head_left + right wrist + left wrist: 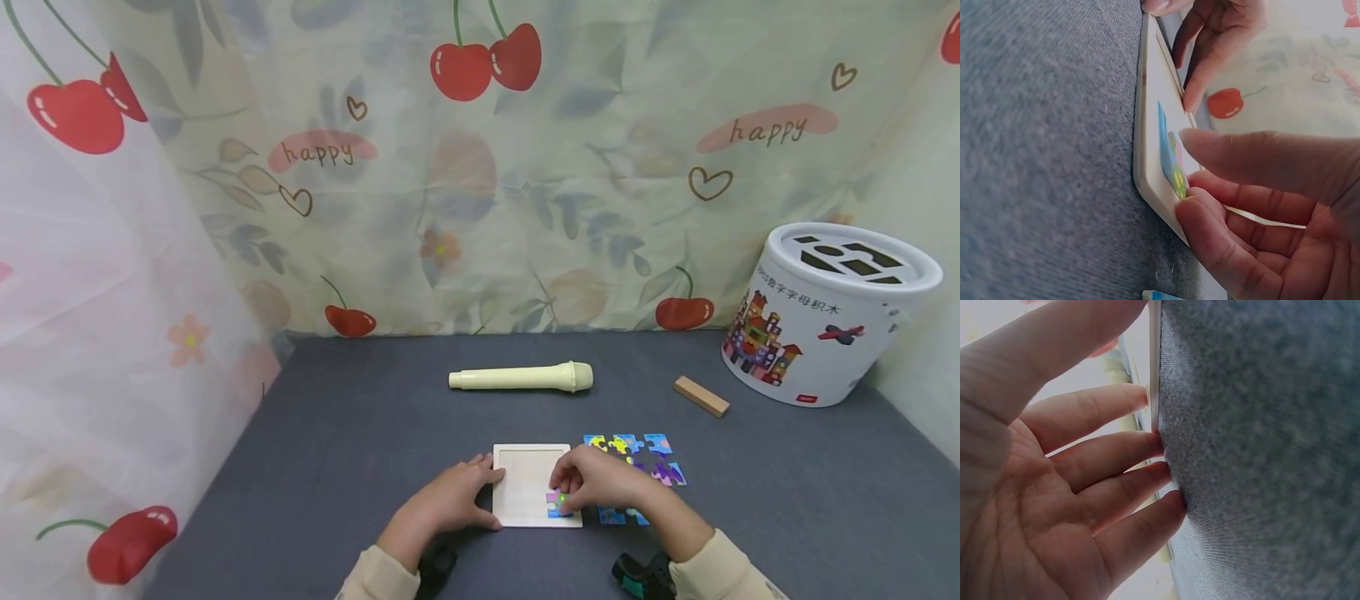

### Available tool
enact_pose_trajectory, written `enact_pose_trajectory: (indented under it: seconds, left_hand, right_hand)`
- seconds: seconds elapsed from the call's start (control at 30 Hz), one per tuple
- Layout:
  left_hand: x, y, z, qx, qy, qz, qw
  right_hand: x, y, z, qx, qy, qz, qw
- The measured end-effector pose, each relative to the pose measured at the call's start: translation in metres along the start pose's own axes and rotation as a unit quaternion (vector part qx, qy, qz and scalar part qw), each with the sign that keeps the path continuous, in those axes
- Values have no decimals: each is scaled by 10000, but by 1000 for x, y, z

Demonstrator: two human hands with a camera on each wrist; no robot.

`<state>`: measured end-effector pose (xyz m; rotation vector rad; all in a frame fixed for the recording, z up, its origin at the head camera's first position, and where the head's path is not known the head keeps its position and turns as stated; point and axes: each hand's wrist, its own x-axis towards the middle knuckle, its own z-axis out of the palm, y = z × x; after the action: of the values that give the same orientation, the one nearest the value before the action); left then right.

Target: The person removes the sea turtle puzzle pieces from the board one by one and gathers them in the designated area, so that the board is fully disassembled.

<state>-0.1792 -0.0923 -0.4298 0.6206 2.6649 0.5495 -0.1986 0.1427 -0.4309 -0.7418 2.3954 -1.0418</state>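
A pale wooden puzzle tray [521, 483] with a raised rim lies flat on the dark table. My left hand [455, 497] steadies its left edge; in the left wrist view the fingers [1107, 453] are extended, with tips at the tray's side and the tabletop. At the tray's lower right corner my right hand [602, 478] pinches a jigsaw piece [553, 503] coloured pink, blue and green. The right wrist view has thumb and index finger at the edges of this jigsaw piece [1167, 150], low over the tray's bottom.
Loose jigsaw pieces [657, 443] lie right of the tray, partly hidden by my right hand. Behind are a cream toy microphone [517, 379] and a small wooden block [701, 397]. A white lidded bucket [821, 325] stands at the back right, before a hanging printed cloth [480, 233].
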Motion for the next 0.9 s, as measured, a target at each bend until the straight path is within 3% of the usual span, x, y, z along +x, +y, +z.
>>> enact_pose_trajectory:
  seconds: [0.3, 0.63, 0.9]
  left_hand:
    - [-1, -1, 0, -50, 14, 46, 10000]
    - [0, -1, 0, 31, -7, 60, 10000]
    - [1, 0, -1, 73, -50, 18, 10000]
  right_hand:
    - [1, -2, 4, -94, 306, 105, 9994]
    - [1, -1, 4, -234, 336, 15, 9992]
    - [-1, 3, -3, 186, 291, -101, 9994]
